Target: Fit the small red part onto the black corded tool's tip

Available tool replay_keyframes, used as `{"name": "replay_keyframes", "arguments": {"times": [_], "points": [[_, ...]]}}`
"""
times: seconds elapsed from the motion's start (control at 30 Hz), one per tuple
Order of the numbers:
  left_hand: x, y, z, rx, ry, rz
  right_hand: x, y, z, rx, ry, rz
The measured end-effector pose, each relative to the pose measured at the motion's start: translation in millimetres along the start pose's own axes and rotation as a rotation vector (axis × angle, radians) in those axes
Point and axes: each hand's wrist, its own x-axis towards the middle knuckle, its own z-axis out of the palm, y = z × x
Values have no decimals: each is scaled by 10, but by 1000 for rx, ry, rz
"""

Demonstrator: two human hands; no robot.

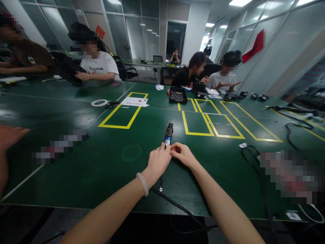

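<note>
An electric screwdriver (168, 135) with a black nose, a thin bit and a blue and silver band lies on the green table, its tip pointing away from me. My left hand (158, 159), with a pale bangle at the wrist, is wrapped over its rear body. Close against the tool's right side, my right hand (184, 154) has thumb and forefinger pinched together, touching or nearly touching the left fingers. Whatever sits in that pinch is hidden. From under my left wrist a black cable (175, 203) runs to the table's front edge, near a small ring terminal (160, 189).
Yellow tape outlines (199, 135) mark the green table (114, 183). Farther back are a black tray of small parts (177, 95), a paper sheet (134, 101) and a white cable coil (99, 102). Another person's hand (12, 135) reaches in at left. Several people sit beyond.
</note>
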Motion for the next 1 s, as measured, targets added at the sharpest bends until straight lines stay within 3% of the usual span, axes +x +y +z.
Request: {"name": "replay_keyframes", "arguments": {"times": [0.3,0.53,0.73,1.0], "points": [[-63,-98,-19,-170,12,1,13,-12,53,69,59,104],[-15,-223,130,-342,-3,73,2,-21,-55,460,118,272],[11,-244,257,-443,-27,96,-37,-19,-107,477,-36,266],[32,-217,257,-435,11,38,-36,53,-115,400,-150,179]]}}
